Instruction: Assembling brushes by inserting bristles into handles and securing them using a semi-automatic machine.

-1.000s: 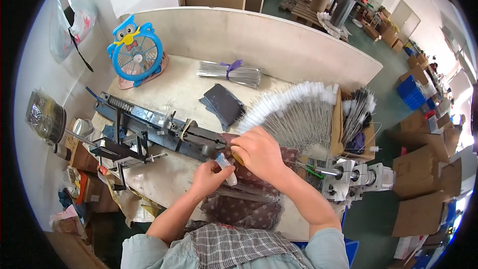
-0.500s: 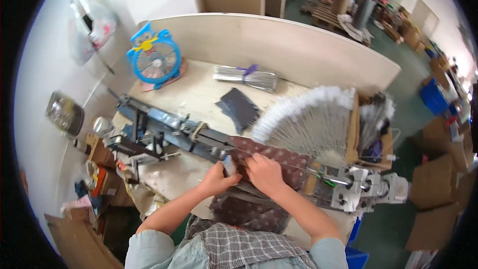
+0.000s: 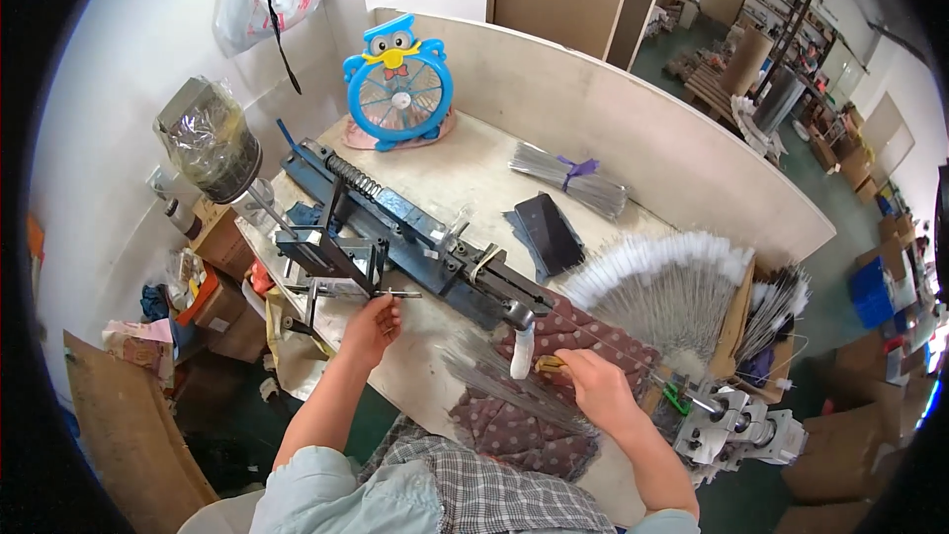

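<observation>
My left hand (image 3: 372,330) is closed, fingers curled just below a thin metal rod (image 3: 400,294) on the black bracket. Whatever its fingertips pinch, if anything, is hidden. My right hand (image 3: 599,388) is closed on a small yellow-brown piece (image 3: 550,363), its kind unclear. Just left of that piece stands a white-wrapped lever handle (image 3: 522,354), apart from both hands. It belongs to a long blue metal bench jig (image 3: 410,222). Beneath the right hand lies a brown dotted quilted cloth (image 3: 603,338), with a bundle of thin metal wires (image 3: 504,381) across it.
A fan of white-tipped wires (image 3: 657,287) lies at the right, beside a cardboard box (image 3: 733,321) of brushes. A clamping machine (image 3: 736,425) stands at the right end. Farther back are a blue toy-shaped fan (image 3: 398,89), a tied wire bundle (image 3: 568,178) and dark cloth (image 3: 547,235).
My left hand has left the white-wrapped handle and moved left to the black bracket. My right hand has shifted right of the handle, and the yellow-brown piece now shows. The view has turned left.
</observation>
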Demonstrator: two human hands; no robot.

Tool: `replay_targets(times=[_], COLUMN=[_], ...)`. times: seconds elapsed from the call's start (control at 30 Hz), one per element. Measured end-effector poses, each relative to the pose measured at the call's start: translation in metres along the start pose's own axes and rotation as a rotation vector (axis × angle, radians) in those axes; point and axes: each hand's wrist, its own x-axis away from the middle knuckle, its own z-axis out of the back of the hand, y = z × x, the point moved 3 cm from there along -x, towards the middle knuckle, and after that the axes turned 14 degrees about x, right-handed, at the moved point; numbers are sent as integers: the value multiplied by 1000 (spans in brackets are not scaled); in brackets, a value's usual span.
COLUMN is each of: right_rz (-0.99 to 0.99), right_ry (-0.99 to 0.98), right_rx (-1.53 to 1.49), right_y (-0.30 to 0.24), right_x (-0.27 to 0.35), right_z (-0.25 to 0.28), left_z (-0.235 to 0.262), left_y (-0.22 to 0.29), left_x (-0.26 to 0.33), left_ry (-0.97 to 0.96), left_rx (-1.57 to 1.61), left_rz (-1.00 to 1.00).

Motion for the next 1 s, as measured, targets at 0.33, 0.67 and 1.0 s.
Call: replay_targets(times=[0.33,0.67,1.0], right_rz=[-122,-255,-205], right_ry=[266,253,301], right_rx=[104,-111,-236], right_y=[29,56,64], right_x=[-6,33,40], right_z=[50,54,58], left_z=[-118,-192,-202], left_y=[-97,-160,-177], left_x=[78,87,85], left_ry=[-428,-715,-796], left_rx=[-143,-253,-291], left_rz=[-33,29,-35])
